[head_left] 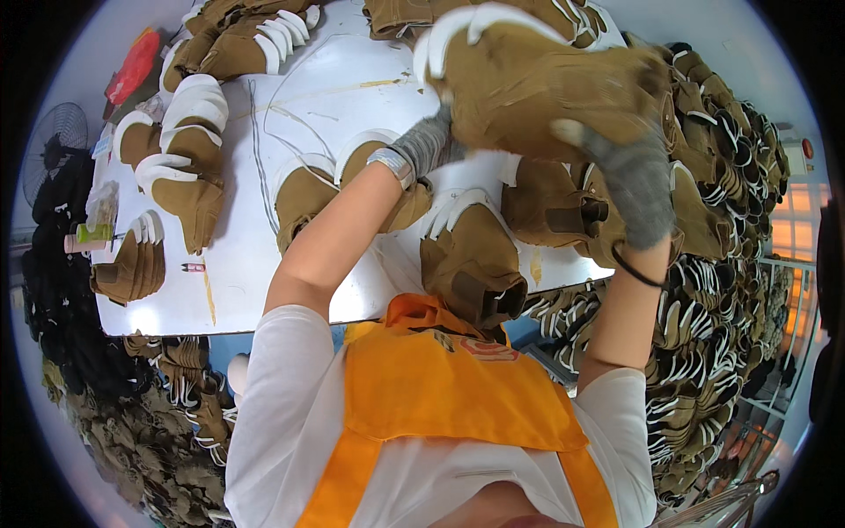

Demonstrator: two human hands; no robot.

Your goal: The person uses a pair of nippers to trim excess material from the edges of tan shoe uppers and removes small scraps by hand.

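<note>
A brown boot upper bundle (546, 88) with white toe edges is raised over the table, a little blurred by motion. My left hand (429, 143), in a grey knit glove, grips its lower left side, the fingers mostly hidden behind it. My right hand (632, 180), gloved the same way, closes on its right end with the thumb across the near face. Below it, a stack of brown uppers (471, 255) with white edges lies at the table's near edge. Another brown upper pair (554, 207) sits under my right hand.
More uppers (189, 194) lie in rows on the white table (238, 290). A small red crayon-like stick (193, 267) and a green-and-pink container (91, 233) are at the left. Large upper piles (704, 352) crowd the right side; a fan (57, 145) stands far left.
</note>
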